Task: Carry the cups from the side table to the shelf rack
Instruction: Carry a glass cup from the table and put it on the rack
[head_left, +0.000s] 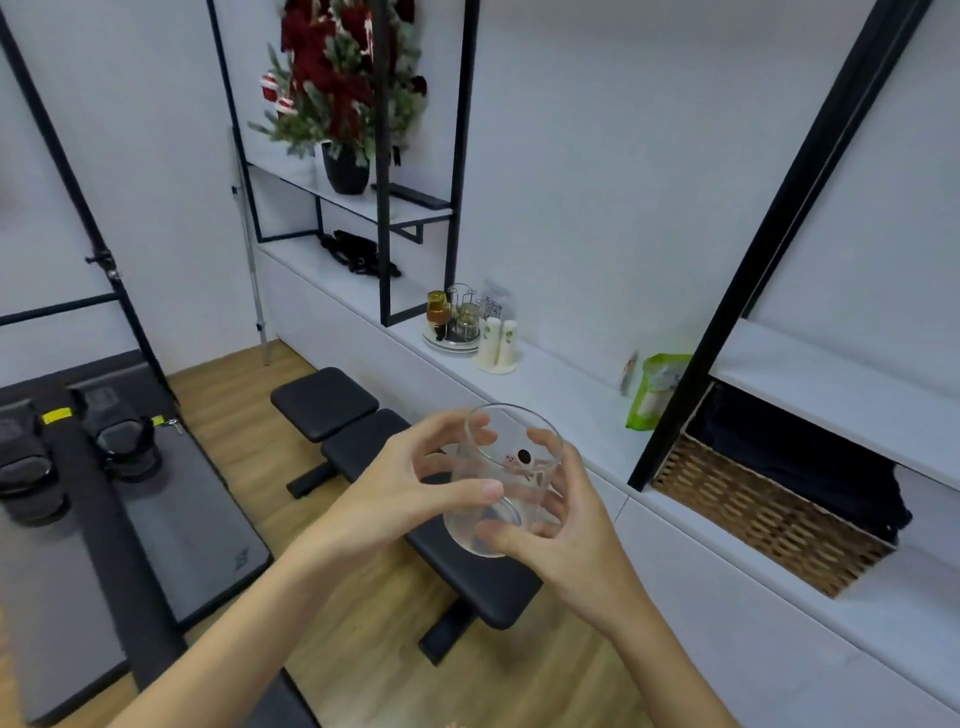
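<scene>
Two hands hold one clear round glass cup (506, 480) above the black padded bench (395, 467). Left hand (410, 488) and right hand (566, 535) fingers curl around it.

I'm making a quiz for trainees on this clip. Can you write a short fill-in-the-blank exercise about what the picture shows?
1. The clear glass cup is held by ____ hands.
2. The woven basket sits to the ____ of the cup.
3. The black pot with the red and green plant stands on a ____.
4. Below the cup lies a black padded ____.

Missing words: both; right; shelf; bench
</scene>
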